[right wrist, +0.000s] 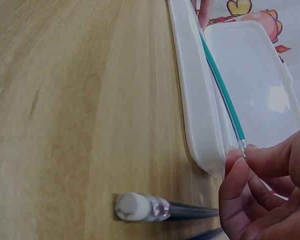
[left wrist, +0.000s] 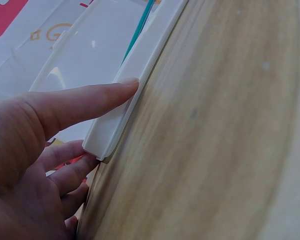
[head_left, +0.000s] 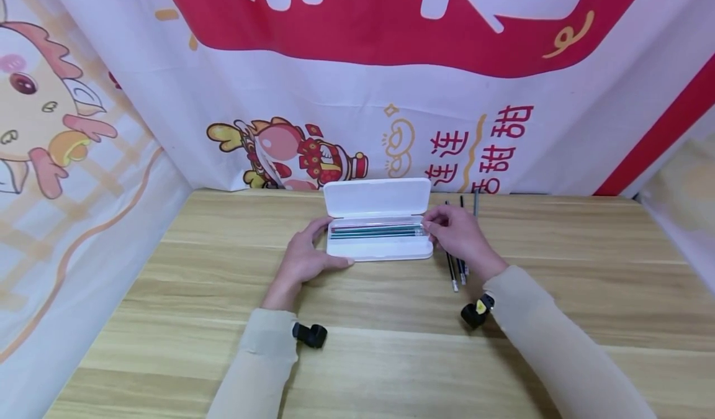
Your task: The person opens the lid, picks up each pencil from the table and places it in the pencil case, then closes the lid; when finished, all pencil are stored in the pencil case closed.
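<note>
A white pencil case (head_left: 380, 250) lies on the table with its lid tilted up at the back. Inside it, several pencils (head_left: 368, 233) lie lengthwise, green ones among them. My left hand (head_left: 304, 257) holds the case's left end, its thumb (left wrist: 105, 100) along the front rim and the other fingers against the end. At the opposite end, my right hand (head_left: 460, 231) pinches the silver-banded end of a green pencil (right wrist: 225, 95) between thumb and fingertips. The pinched tip is partly hidden by those fingers.
Several dark pencils (head_left: 451, 271) lie on the wooden table (head_left: 391, 369) beneath and beside my right hand, white erasers towards me. A printed cloth (head_left: 346, 90) hangs behind the table's back edge, and another patterned cloth (head_left: 67, 220) stands at the left.
</note>
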`<state>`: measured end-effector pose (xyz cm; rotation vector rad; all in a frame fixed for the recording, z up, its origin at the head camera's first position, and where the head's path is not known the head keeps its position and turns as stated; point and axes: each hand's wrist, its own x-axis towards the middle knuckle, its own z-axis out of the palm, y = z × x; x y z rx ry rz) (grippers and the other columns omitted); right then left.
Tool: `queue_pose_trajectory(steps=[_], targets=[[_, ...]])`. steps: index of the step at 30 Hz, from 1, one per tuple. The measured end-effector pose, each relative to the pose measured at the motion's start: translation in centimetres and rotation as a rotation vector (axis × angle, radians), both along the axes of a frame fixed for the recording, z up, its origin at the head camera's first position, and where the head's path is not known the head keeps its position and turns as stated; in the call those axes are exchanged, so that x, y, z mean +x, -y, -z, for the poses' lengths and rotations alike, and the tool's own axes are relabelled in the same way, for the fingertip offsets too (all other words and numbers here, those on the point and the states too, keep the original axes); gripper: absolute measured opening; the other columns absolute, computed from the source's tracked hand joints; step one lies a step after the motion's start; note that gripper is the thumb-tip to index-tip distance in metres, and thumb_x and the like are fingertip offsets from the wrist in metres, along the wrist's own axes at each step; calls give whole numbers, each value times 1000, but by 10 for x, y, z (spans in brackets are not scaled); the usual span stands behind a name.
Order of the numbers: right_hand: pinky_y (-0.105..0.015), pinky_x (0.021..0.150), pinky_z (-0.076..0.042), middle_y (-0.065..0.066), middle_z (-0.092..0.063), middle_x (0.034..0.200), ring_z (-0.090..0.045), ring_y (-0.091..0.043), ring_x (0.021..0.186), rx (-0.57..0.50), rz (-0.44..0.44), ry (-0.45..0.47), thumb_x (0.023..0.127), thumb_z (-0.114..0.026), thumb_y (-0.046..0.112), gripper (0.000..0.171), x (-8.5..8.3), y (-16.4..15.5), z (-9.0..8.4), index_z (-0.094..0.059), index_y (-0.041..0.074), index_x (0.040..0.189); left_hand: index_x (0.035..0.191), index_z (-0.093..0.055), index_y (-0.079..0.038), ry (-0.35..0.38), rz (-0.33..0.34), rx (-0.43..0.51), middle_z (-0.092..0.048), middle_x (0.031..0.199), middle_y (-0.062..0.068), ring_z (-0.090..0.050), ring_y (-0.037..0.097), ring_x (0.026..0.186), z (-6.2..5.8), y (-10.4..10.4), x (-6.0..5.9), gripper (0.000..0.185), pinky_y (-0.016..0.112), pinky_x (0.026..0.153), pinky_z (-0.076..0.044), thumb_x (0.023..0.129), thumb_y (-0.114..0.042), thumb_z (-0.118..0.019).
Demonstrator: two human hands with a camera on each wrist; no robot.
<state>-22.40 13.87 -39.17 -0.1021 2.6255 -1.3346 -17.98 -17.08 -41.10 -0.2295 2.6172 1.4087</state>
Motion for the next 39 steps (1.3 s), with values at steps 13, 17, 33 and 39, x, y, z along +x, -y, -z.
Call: queue_pose_trajectory(steps=[13,17,33,39], targets=[[-27,72,-57,-12,-69,102,-63,-22,88,14,58,54,109,-63,22,20,-5,4,-1,-70,7,120,158,-51,-29,-2,3,8,-48,170,3,-28,36,164,1,0,-1,97,64,134,-18,74,-24,-100],[-30,74,-54,-13,-70,104,-62,-25,92,91,56,-19,109,-63,21,18,-6,8,-1,-72,7,117,158,-51,-29,0,0,15,-47,170,3,-28,36,164,1,1,-1,97,64,134,-18,74,-24,-100],[-37,82,-54,-13,-76,101,-68,-28,96,146,85,-190,104,-69,18,15,-10,22,6,-76,6,106,159,-51,-29,-1,0,6,-48,170,3,-29,37,163,1,1,-1,98,64,134,-19,74,-25,-100],[-40,84,-55,-14,-77,103,-68,-29,97,157,111,-200,105,-70,21,16,-10,26,7,-75,6,107,159,-50,-29,3,-1,-1,-48,170,4,-29,37,163,2,1,-2,98,64,134,-20,74,-25,-100]])
